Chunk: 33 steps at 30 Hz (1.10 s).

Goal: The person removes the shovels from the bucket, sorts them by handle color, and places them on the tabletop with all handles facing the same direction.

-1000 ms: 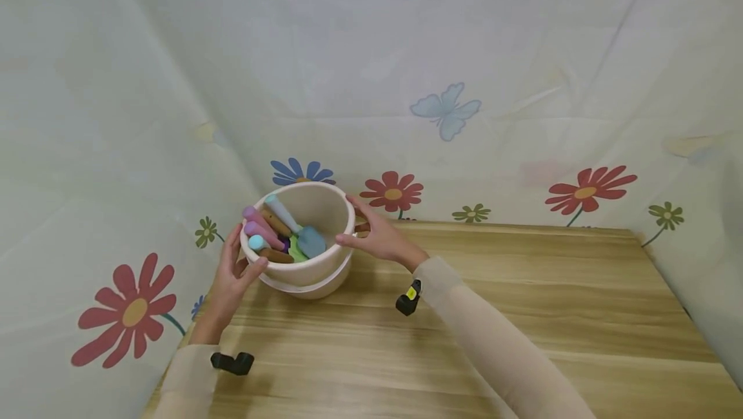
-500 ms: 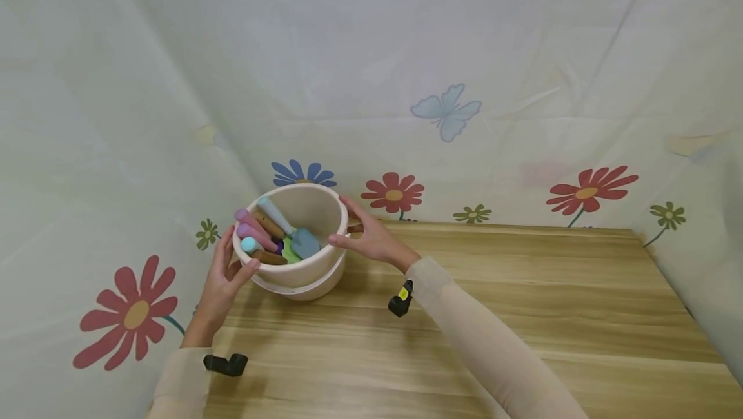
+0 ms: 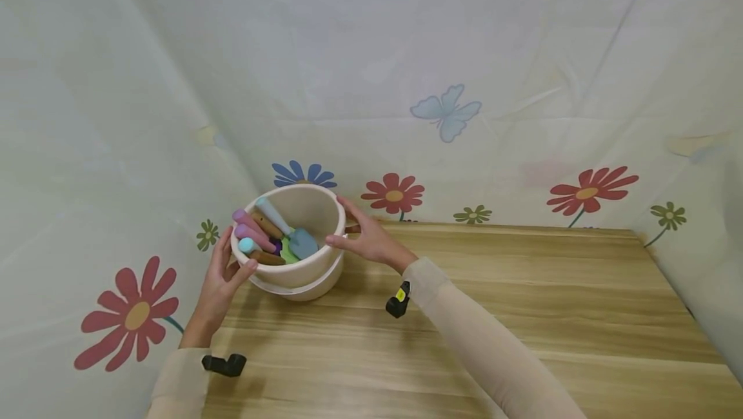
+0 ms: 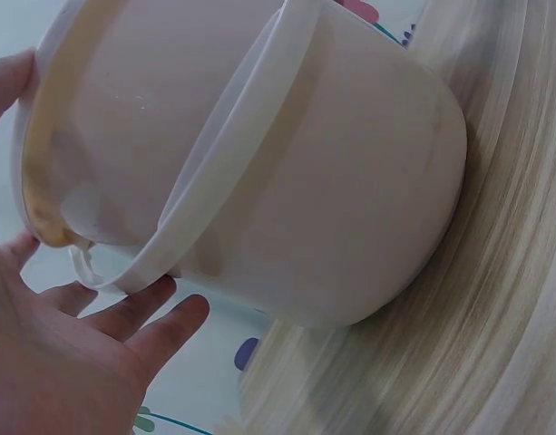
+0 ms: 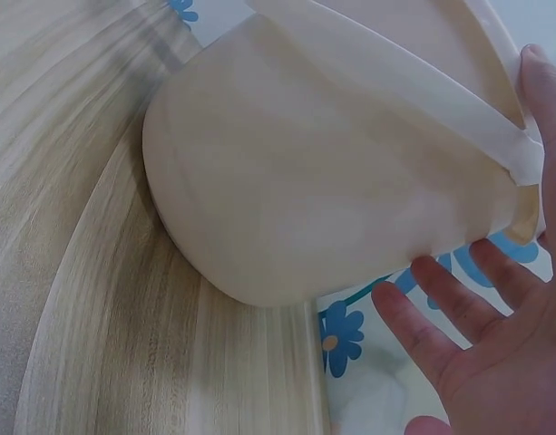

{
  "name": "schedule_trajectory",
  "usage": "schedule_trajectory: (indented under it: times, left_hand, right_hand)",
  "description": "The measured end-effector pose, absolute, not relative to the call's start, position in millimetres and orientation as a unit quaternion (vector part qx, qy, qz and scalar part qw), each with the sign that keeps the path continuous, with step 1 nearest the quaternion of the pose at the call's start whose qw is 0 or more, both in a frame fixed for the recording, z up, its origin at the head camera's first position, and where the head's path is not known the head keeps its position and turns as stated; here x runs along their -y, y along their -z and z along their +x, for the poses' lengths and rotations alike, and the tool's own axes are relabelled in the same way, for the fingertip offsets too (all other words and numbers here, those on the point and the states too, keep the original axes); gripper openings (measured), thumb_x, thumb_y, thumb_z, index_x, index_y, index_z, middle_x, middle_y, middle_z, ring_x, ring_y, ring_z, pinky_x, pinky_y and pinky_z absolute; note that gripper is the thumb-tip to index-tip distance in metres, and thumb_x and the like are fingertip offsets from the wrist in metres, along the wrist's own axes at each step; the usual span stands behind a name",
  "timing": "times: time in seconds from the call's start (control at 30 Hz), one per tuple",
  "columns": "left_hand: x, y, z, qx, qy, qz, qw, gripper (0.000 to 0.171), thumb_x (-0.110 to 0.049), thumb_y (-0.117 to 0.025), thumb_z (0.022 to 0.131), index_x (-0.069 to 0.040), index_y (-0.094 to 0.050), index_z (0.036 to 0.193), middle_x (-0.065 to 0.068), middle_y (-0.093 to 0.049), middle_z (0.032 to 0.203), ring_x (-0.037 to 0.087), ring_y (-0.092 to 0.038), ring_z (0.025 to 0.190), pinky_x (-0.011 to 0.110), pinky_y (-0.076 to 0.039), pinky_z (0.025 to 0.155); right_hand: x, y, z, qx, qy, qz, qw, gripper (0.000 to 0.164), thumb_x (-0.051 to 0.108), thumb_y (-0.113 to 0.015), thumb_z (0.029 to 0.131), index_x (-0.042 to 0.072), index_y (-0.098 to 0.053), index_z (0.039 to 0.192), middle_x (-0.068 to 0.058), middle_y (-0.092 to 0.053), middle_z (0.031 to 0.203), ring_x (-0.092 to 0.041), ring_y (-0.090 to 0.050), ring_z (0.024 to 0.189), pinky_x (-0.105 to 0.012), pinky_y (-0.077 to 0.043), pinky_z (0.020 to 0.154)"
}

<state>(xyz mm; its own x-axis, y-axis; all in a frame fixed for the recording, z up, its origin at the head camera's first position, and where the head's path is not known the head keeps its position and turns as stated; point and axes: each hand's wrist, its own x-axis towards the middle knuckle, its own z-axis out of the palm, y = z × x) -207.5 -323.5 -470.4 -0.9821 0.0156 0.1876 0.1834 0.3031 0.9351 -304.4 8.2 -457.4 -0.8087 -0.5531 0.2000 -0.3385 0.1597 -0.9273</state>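
Note:
A pale plastic bucket (image 3: 298, 275) stands upright on the wooden table near its back left corner, its handle folded down around the outside. Inside lie a small blue shovel (image 3: 303, 243), pink-purple handles (image 3: 255, 229), a light blue round end (image 3: 246, 245), brown pieces (image 3: 268, 258) and something green (image 3: 287, 253). My left hand (image 3: 217, 283) holds the bucket's left side, thumb at the front rim, fingers under the folded handle (image 4: 223, 190). At the right rim my right hand (image 3: 377, 240) holds it, thumb in front and fingers farther back. The bucket's lower contents are hidden.
The wooden tabletop (image 3: 522, 303) stretches away to the right of the bucket. A pale cloth (image 3: 371, 51) printed with flowers and a butterfly hangs close behind the table and along its left side. Black wrist cameras (image 3: 225, 365) hang below both sleeves.
Both hands have shifted the bucket slightly to the left, with the toys inside it. The shift is smaller over the last half second. Their hold on the rim looks the same.

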Motion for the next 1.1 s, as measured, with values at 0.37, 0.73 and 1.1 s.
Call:
schedule_trajectory:
  times: [0.37,0.73,1.1]
  left_hand:
    - [325.2,470.9,-205.9,0.801,0.591,-0.064,0.068,0.085,-0.020,-0.062,0.103,-0.031,-0.006,0.166,0.006,-0.010,0.172,0.047,-0.033,0.144,0.010,-0.042,0.095]
    - [323.8,472.1,-205.1,0.807,0.586,-0.054,0.052,0.085,-0.025,-0.062,0.103,-0.034,-0.005,0.166,0.004,-0.008,0.172,0.046,-0.036,0.143,0.013,-0.042,0.095]
    - [323.4,468.4,-204.9,0.815,0.574,-0.057,0.062,0.085,-0.026,-0.061,0.103,-0.034,-0.004,0.166,0.003,-0.008,0.172,0.044,-0.033,0.145,0.023,-0.042,0.105]
  right_hand:
    - [-10.0,449.3,-302.0,-0.770,0.558,-0.293,0.104,0.096,0.047,-0.078,0.090,0.029,-0.020,0.165,-0.010,-0.042,0.158,-0.033,-0.058,0.128,-0.038,-0.059,0.090]
    - [-19.9,436.6,-305.5,-0.794,0.513,-0.307,0.108,0.098,0.050,-0.079,0.088,0.038,-0.018,0.164,-0.009,-0.043,0.157,-0.028,-0.061,0.126,-0.040,-0.059,0.090]
    - [-33.6,421.3,-307.5,-0.826,0.460,-0.318,0.075,0.097,0.054,-0.079,0.087,0.039,-0.020,0.163,-0.011,-0.044,0.157,-0.035,-0.061,0.126,-0.050,-0.055,0.096]
